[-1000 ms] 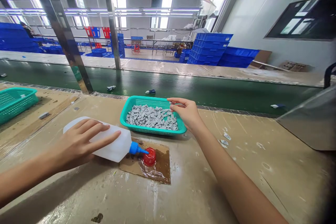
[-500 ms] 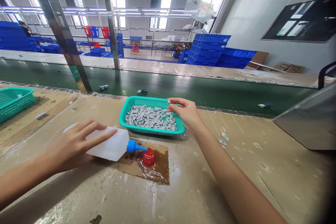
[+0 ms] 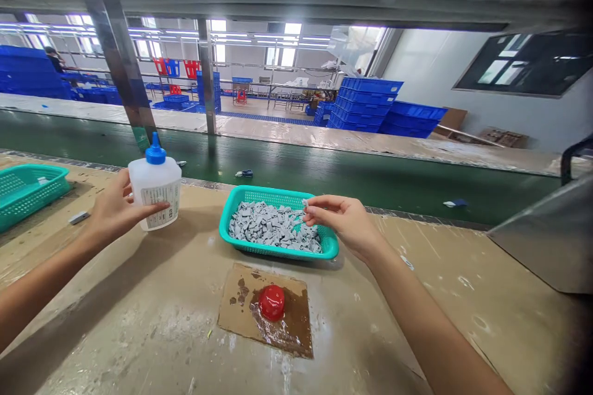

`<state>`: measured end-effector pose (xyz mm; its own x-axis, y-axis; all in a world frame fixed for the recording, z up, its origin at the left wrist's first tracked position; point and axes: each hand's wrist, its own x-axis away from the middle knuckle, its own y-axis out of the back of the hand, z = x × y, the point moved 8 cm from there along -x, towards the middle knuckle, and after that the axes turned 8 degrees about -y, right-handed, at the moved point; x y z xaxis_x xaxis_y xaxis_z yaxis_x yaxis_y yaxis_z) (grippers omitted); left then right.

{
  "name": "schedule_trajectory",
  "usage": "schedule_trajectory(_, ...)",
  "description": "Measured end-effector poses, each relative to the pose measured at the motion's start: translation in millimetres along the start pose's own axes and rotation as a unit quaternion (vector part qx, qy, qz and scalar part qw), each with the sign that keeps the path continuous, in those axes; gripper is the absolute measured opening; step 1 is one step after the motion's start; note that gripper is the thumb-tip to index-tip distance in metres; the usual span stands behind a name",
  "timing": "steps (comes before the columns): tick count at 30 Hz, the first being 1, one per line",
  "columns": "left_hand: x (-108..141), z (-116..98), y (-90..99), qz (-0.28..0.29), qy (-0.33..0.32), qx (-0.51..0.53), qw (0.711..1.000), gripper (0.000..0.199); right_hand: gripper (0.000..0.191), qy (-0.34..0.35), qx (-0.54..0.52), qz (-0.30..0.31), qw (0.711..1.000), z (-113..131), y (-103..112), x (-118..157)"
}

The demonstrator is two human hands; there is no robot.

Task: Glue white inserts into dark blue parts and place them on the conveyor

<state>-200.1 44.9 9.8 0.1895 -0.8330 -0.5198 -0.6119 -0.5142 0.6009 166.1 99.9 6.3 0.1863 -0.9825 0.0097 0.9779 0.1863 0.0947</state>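
My left hand (image 3: 121, 208) grips a white plastic glue bottle (image 3: 155, 191) with a blue nozzle, which stands upright with a printed label facing me. My right hand (image 3: 345, 221) is over the near right corner of a teal mesh basket (image 3: 278, 252), pinching a small grey piece (image 3: 304, 202) between thumb and fingers. The basket holds a heap of similar grey pieces (image 3: 273, 228). In front of it, a red cap (image 3: 271, 302) sits on a glue-stained cardboard sheet (image 3: 241, 311), apart from both hands.
A second teal basket (image 3: 30, 194) sits at the bench's left end, near a small grey block (image 3: 78, 217). Beyond the bench runs a green conveyor belt (image 3: 370, 194). A steel panel (image 3: 542, 244) juts in at right, and stacked blue crates (image 3: 365, 105) stand farther back.
My left hand has lifted the bottle from its tilted position over the cardboard and stands it upright farther left. My right hand now pinches a grey piece. The view has tilted downward.
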Motion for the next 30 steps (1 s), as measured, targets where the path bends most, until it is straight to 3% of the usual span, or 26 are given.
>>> schedule_trajectory(3, -4, 25, 5.8, -0.045, 0.048, 0.066, 0.996, 0.073, 0.026, -0.029, 0.025, 0.044, 0.998, 0, -5, 11)
schedule_trajectory(5, 1, 19, 16.5, -0.088, 0.002, 0.052, 0.995, 0.075, 0.023, -0.054, 0.043, 0.086, 0.994, -4, -9, 21)
schedule_trajectory(7, 11, -12, 30.5, -0.162, -0.115, -0.041, 0.979, 0.082, 0.021, -0.074, 0.053, 0.11, 0.99, -8, -10, 28)
schedule_trajectory(9, 19, -61, 25.5, -0.211, -0.274, -0.13, 0.929, 0.081, 0.022, -0.091, 0.054, 0.113, 0.988, -14, -9, 33)
schedule_trajectory(10, 17, -84, 10.8, -0.195, -0.349, -0.137, 0.906, 0.073, 0.023, -0.099, 0.052, 0.113, 0.987, -17, -9, 34)
schedule_trajectory(11, 8, -101, -13.1, -0.135, -0.404, -0.123, 0.896, 0.062, 0.023, -0.103, 0.048, 0.111, 0.987, -19, -9, 34)
schedule_trajectory(12, -12, -107, -44.9, -0.04, -0.395, -0.119, 0.91, 0.051, 0.024, -0.106, 0.045, 0.109, 0.987, -21, -10, 35)
schedule_trajectory(14, -59, -91, -113.3, 0.144, -0.277, -0.124, 0.942, 0.044, 0.023, -0.112, 0.053, 0.108, 0.986, -25, -11, 39)
schedule_trajectory(17, -110, -60, -177.6, 0.197, -0.195, -0.121, 0.953, 0.04, 0.018, -0.103, 0.118, 0.111, 0.981, -27, -14, 53)
schedule_trajectory(19, -126, -36, -199.9, 0.201, -0.15, -0.112, 0.961, 0.03, 0.013, -0.072, 0.191, 0.102, 0.974, -23, -17, 65)
schedule_trajectory(21, -129, -22, -205.5, 0.19, -0.12, -0.095, 0.97, 0.021, 0.009, -0.034, 0.269, 0.091, 0.958, -18, -23, 75)
schedule_trajectory(23, -126, -22, -198.0, 0.165, -0.107, -0.068, 0.978, 0.019, 0.009, -0.009, 0.337, 0.093, 0.937, -16, -34, 81)
schedule_trajectory(27, -110, -55, -165.0, 0.107, -0.112, 0.017, 0.988, 0.028, 0.014, 0.007, 0.41, 0.114, 0.905, -17, -58, 84)
schedule_trajectory(30, -88, -85, -142.2, 0.115, -0.106, 0.189, 0.969, 0.026, 0.014, 0.013, 0.432, 0.109, 0.895, -17, -67, 82)
